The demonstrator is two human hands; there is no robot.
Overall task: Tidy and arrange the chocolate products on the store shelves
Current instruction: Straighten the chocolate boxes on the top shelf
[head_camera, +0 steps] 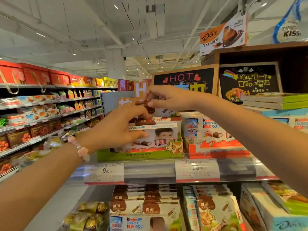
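Head view. Both hands work at a shelf [150, 170] of chocolate products near frame centre.

Left hand [116, 129]: enters from 8 o'clock, with a bead bracelet [80, 147] on the wrist. The fingers are curled over the top of a Kinder chocolate box [160, 135], and the thumb presses on its front face. The hand grasps this box. The box stands upright in a green display tray [138, 155], which sits on the shelf edge.

Right hand [160, 99]: enters from 3 o'clock and sits at 12 o'clock from the left hand. Thumb and fingertips pinch a thin brown chocolate packet [143, 102], held roughly level above the tray. Its print is too blurred to read.

Surroundings:
- At 3 o'clock from the tray, just beside it, stands a red-and-white tray of Kinder packs [215, 134].
- On the shelf rail, a price tag marked 9.90 [105, 172] sits at 6 o'clock from the green tray.
- On the level below, brown-and-white chocolate packs [145, 205] stand in rows, with gold-wrapped chocolates [88, 215] at their 9 o'clock.
- Behind the right hand, at 12 o'clock, stands a blackboard sign reading HOT [185, 79].
- A Dove sign [223, 35] hangs at 1 o'clock.
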